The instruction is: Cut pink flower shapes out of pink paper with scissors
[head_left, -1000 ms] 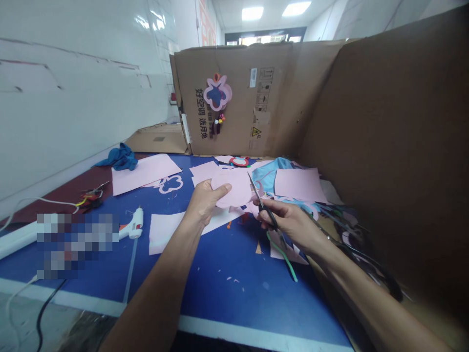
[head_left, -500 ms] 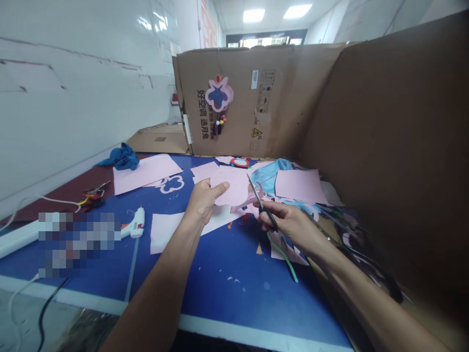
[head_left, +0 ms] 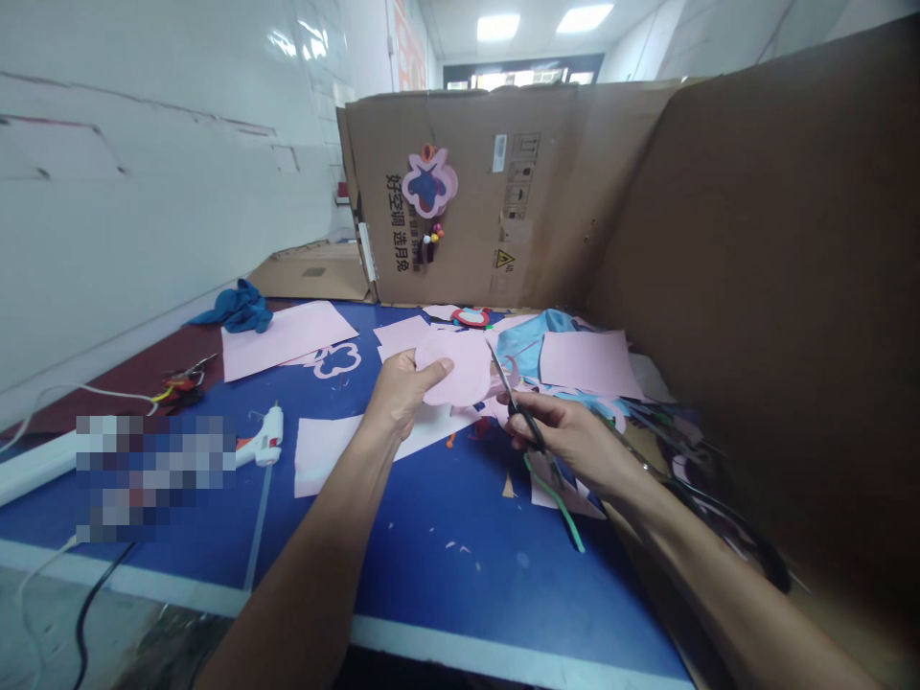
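Note:
My left hand (head_left: 408,388) pinches a pink paper piece with a rounded outline (head_left: 460,369), thumb on top and fingers hidden beneath. In my right hand (head_left: 550,426) are black-handled scissors (head_left: 528,417), their blades pointing up and away, close to the right edge of that paper. A curled pink strip (head_left: 509,374) shows behind the blades. Below the right hand, a green strip (head_left: 561,508) lies over a pink scrap (head_left: 575,496). Under my left wrist is a larger pale pink sheet (head_left: 316,455) on the blue table (head_left: 431,575).
Pink sheets (head_left: 593,362) and light blue cloth (head_left: 528,340) lie toward the back right. A pink flower-shaped outline (head_left: 337,360) and a white glue gun (head_left: 269,436) are at left. Cardboard walls (head_left: 546,211) stand behind and at right, with a flower ornament (head_left: 429,182) hanging there.
The pink paper in my left hand has turned slightly and shifted a little. The loose pink strip beside it hangs differently. The scissors stay almost in place.

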Tool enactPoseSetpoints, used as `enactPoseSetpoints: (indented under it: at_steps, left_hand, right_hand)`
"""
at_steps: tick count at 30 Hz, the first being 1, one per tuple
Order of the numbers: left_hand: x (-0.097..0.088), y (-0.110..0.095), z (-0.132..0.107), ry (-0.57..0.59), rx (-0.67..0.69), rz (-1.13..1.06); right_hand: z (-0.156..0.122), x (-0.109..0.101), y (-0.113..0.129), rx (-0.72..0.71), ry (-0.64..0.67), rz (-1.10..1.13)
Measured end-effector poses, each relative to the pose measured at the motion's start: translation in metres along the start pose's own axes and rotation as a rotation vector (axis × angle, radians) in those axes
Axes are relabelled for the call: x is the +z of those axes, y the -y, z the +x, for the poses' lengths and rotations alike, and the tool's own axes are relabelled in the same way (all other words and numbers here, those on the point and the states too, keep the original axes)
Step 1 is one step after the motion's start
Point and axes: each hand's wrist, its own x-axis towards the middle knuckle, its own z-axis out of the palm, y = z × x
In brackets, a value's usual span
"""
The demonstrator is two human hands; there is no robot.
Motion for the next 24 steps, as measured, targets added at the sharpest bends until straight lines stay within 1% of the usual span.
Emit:
enactPoseSetpoints:
  at_steps: [11, 19, 24]
  left_hand:
    - [-0.0014, -0.0007, -0.0007, 0.024, -0.002, -0.028]
    - [-0.0039, 0.0000, 0.0021, -0.012, 0.024, -0.029]
    - [-0.0053, 0.0014, 0.0039, 0.012, 0.038, -0.016]
  right_hand:
    - [0.0006, -0.0023, -0.0011, -0.020, -0.010, -0.067]
    - [-0.0005, 0.0004, 0.0000, -0.018, 0.000, -0.041]
    - [0.0007, -0.0002, -0.0039, 0.004, -0.015, -0.011]
